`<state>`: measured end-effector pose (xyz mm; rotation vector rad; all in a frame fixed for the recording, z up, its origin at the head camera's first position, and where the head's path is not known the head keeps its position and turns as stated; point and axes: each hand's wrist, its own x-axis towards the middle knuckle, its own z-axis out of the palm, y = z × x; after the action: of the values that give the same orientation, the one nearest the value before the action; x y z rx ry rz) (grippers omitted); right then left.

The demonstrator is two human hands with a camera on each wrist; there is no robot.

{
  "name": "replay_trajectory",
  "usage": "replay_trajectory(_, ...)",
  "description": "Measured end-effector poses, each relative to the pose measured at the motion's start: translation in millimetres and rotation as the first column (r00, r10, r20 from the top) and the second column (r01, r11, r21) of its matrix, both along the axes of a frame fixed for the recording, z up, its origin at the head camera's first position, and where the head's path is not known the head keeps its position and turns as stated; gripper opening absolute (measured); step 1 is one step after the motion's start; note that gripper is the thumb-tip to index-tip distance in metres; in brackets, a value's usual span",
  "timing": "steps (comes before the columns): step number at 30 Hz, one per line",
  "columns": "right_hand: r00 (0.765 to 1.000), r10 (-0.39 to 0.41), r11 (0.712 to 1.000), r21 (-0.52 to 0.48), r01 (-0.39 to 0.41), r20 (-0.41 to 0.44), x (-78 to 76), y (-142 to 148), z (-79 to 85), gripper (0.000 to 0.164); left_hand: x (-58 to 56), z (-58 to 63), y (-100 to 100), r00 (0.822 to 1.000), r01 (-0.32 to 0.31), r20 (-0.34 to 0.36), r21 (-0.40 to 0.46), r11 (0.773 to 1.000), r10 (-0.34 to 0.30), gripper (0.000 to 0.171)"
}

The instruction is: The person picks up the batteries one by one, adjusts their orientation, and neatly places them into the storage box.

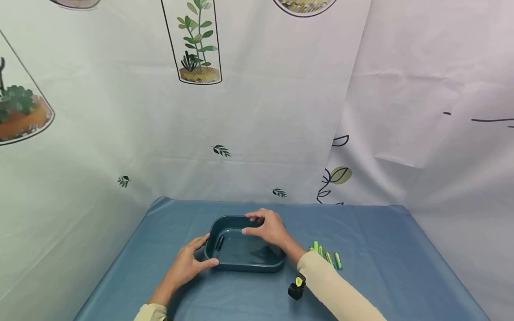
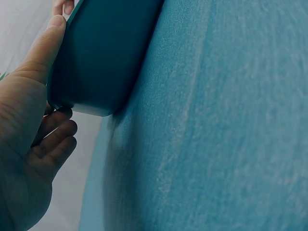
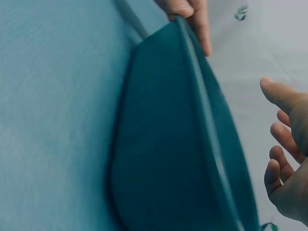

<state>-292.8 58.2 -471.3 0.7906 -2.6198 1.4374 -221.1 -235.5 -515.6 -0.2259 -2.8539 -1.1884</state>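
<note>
At left, the person's left hand (image 1: 186,263) grips the tray (image 1: 249,254), thumb on the near left corner and fingers along the left side. Were it to lift from this side alone, the tray could tilt, and the small dark piece (image 1: 219,243) inside, near the left wall, might slide to the right. The tray sits on the blue table (image 1: 381,276), right of the left hand and reaching beneath the right one. Over its far right part hovers the right hand (image 1: 268,227), thumb and fingers apart with nothing visible between them; in the right wrist view the thumb is clear of the rim. Farthest right, just beyond the right sleeve (image 1: 329,283), lie several small green cylinders (image 1: 328,257), probably batteries. A careless rightward sweep of that forearm could knock them rolling, since their round sides would give little resistance.
</note>
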Motion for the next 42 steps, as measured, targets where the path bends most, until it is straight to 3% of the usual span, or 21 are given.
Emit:
replay_trajectory(4,1.000,-0.002,1.000,-0.022,0.002,-0.026,3.1,16.4,10.2,0.044,0.7,1.3,-0.4,1.000,-0.012,0.015,-0.006,1.000,0.012,0.094)
replay_trajectory(12,0.995,-0.099,0.995,-0.004,0.099,-0.029,15.6,64.2,25.2,0.047,1.2,1.9,0.1,1.000,-0.008,0.016,-0.001,1.000,0.008,0.093)
replay_trajectory(20,0.976,-0.202,0.978,0.043,0.206,-0.081,27.3,120.3,25.0,0.048,0.9,1.4,0.1,1.000,-0.005,0.008,0.003,1.000,0.005,0.092)
replay_trajectory(34,0.947,-0.274,0.952,0.090,0.292,-0.167,43.9,198.2,0.2,0.045,1.8,1.4,-0.2,1.000,-0.008,0.020,0.004,1.000,0.008,0.093)
replay_trajectory(42,0.953,-0.284,0.946,0.132,0.296,-0.100,56.2,226.6,-21.6,0.049,1.0,2.4,-1.1,1.000,0.002,0.027,0.001,1.000,-0.002,0.094)
